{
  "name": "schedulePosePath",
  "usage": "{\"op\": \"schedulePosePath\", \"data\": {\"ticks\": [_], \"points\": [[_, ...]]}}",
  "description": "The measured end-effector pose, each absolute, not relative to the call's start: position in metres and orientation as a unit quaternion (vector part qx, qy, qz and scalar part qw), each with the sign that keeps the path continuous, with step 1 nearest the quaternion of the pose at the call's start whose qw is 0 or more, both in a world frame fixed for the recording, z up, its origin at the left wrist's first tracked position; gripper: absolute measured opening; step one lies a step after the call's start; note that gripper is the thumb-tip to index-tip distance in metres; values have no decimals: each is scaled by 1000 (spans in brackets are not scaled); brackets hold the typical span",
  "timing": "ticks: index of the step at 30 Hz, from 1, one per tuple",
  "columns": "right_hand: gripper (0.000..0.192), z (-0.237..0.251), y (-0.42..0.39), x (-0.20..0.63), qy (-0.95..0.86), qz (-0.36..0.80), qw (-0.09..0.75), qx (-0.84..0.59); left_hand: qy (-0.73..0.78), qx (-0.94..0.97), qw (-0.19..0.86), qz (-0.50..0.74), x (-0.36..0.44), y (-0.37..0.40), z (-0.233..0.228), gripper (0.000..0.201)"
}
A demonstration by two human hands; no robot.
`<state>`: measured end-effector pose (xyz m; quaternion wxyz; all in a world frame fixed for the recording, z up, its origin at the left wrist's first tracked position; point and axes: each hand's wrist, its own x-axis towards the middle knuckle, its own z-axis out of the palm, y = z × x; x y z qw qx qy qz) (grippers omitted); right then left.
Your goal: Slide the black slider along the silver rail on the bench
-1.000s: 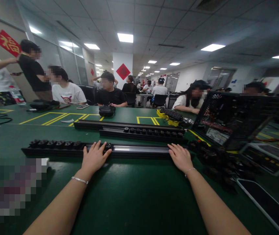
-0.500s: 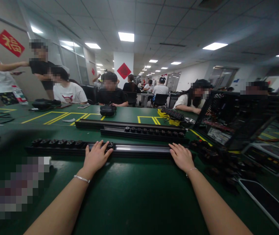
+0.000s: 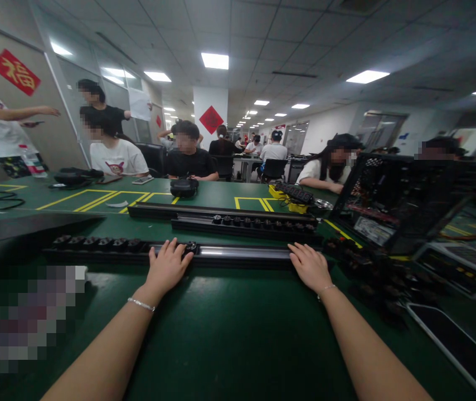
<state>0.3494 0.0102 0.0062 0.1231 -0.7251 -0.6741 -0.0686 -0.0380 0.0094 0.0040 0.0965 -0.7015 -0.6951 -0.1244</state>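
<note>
Rail [image 3: 238, 254] lies crosswise on the green table [image 3: 229, 334] just before me, black modules [image 3: 96, 243] seated along its left part, bare metal to the right. My left hand [image 3: 166, 267] rests flat with spread fingers on the last module [image 3: 190, 247]; my right hand [image 3: 311, 267] lies open on the rail's right end, neither closed around anything. I judge it best to brace the right end firmly and press the module evenly, straight along the channel. More rails [image 3: 242, 223] lie beyond; loose modules [image 3: 372, 273] heap to my right.
</note>
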Motion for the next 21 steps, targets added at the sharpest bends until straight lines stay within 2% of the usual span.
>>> {"op": "schedulePosePath", "data": {"ticks": [14,21], "points": [[49,5,13,352,-675,-64,115,-726,-693,-707,67,-122,-39,7,11,54],[50,5,12,351,-675,-59,124,-725,-632,-760,83,-129,-36,7,7,53]]}}
